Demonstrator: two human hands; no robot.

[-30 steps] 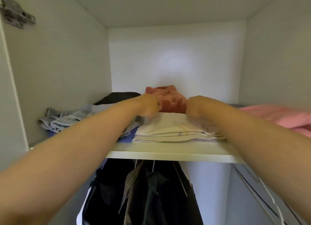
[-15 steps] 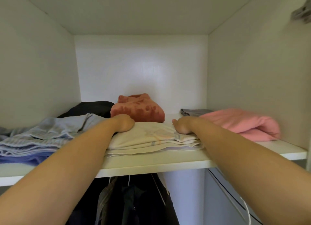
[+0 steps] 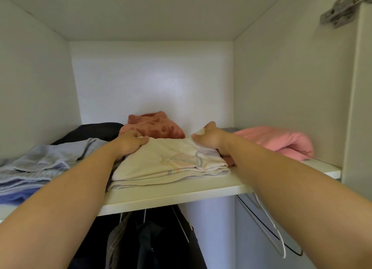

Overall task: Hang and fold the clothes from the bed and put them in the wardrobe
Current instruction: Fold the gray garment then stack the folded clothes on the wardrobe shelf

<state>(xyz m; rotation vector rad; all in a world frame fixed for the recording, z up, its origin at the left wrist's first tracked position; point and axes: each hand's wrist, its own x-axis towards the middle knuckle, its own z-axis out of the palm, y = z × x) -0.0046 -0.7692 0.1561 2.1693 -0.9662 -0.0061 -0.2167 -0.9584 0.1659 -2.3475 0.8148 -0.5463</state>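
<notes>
**As a folded top reaches the shelf, both hands settle it in place**

While the folded cream cotton top with a faint pastel print (image 3: 171,164) lies on the white wardrobe shelf (image 3: 181,194), the person's left grip (image 3: 131,143) and right grip (image 3: 209,139) grasp its far corners. Each has its fingers curled round the cloth. The top sits between the two grips, and its near fold runs back toward the shelf's front edge. Holding it at both far corners probably keeps the layers stacked, so the garment can be slid or squared without springing open.

Just beyond the left grip sits a rust-red blotch-patterned bundle (image 3: 159,126), close enough that the top cannot go much deeper. A rolled pink fleece garment (image 3: 281,144) lies just outside the right grip, and a loose pile of grey-blue striped clothes (image 3: 40,164) spreads outside the left grip, backed by a black folded garment (image 3: 92,131). The cream top fills the gap left between these neighbours, which would explain the narrow, two-handed placing.

Below both grips, under the shelf, dark clothes (image 3: 153,242) hang, and thin black and white wire hangers (image 3: 269,228) show under the right forearm. A metal door hinge (image 3: 340,11) is high above the right grip.

This garment's folding looks done. What seems left is to let go without dragging the top layer askew.
</notes>
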